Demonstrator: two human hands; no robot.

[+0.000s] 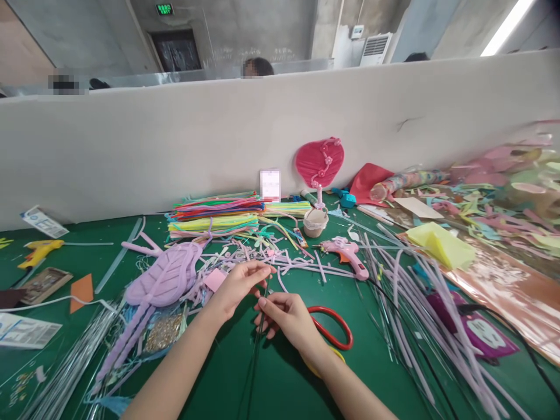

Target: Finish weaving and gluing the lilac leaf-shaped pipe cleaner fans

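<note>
Thin dark wires [255,361] hang down from between my two hands over the green table [219,373]. My left hand [245,283] pinches their upper end between thumb and fingertips. Just below it and to the right, my right hand [284,318] is closed around the same wires, thumb on top. A red loop handle [349,337] lies beside my right wrist, partly covered by the forearm. To the left of my hands rests a lilac pipe-cleaner leaf [164,277] with twisted stems.
Bundles of coloured pipe cleaners [214,224] lie behind my hands. A pink glue gun [345,254] and loose lilac pipe cleaners [431,315] are on the right. A pink flower-decorated piece [320,164] stands against the white partition [175,151]. A yellow glue gun [41,252] lies far left.
</note>
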